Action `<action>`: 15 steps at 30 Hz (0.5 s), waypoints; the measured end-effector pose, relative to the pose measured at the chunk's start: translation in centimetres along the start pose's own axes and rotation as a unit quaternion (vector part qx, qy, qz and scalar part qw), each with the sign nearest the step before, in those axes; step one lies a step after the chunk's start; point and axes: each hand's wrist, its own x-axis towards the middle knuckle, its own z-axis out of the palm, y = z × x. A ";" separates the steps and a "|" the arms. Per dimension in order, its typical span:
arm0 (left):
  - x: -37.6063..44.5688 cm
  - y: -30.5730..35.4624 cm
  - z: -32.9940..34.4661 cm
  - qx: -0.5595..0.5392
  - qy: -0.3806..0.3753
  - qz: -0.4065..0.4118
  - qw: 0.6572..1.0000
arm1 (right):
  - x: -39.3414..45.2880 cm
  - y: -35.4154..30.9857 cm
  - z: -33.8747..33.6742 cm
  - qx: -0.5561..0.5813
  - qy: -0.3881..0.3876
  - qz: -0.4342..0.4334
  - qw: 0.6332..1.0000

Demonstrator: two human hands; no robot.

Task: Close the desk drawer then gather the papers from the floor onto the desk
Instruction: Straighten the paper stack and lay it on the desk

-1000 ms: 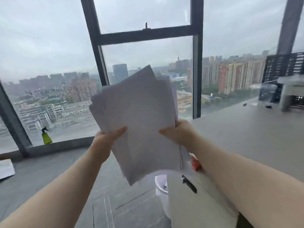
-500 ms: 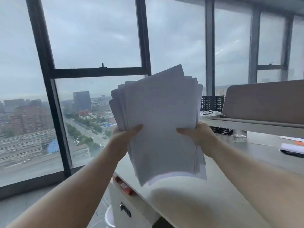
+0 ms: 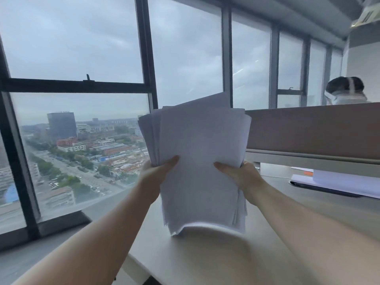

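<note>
A thick stack of white papers [image 3: 197,153] stands upright in the middle of the head view, its sheets unevenly aligned. My left hand [image 3: 158,171] grips the stack's left edge and my right hand [image 3: 238,173] grips its right edge, thumbs across the front. The stack's lower edge touches or hovers just over the light desk top [image 3: 205,260]. The desk drawer is out of sight.
A brown divider panel [image 3: 312,130] runs along the desk's far side with a shelf below it. More white sheets and a dark flat device [image 3: 337,184] lie at the right. Another person's head [image 3: 345,91] shows behind the divider. Tall windows [image 3: 74,120] fill the left.
The view has swung right and up from the floor and drawer unit to the desk. The paper stack, still held in both hands, has come down over the desk top.
</note>
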 end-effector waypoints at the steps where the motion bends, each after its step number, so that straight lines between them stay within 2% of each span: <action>1: 0.1 -0.2 0.1 0.004 0.000 -0.002 1.000 | 0.1 0.2 0.0 0.004 0.005 0.001 1.000; 6: 0.7 -0.9 0.1 0.035 0.015 -0.019 0.999 | 0.8 1.4 0.1 -0.009 0.014 -0.014 1.000; 9: 1.0 -1.3 -0.1 0.046 -0.004 -0.020 0.999 | 0.9 1.1 0.6 -0.002 0.023 -0.021 1.000; 15: 1.1 -1.1 1.0 0.061 0.016 0.030 0.998 | 1.4 0.2 1.6 0.017 0.090 -0.070 0.993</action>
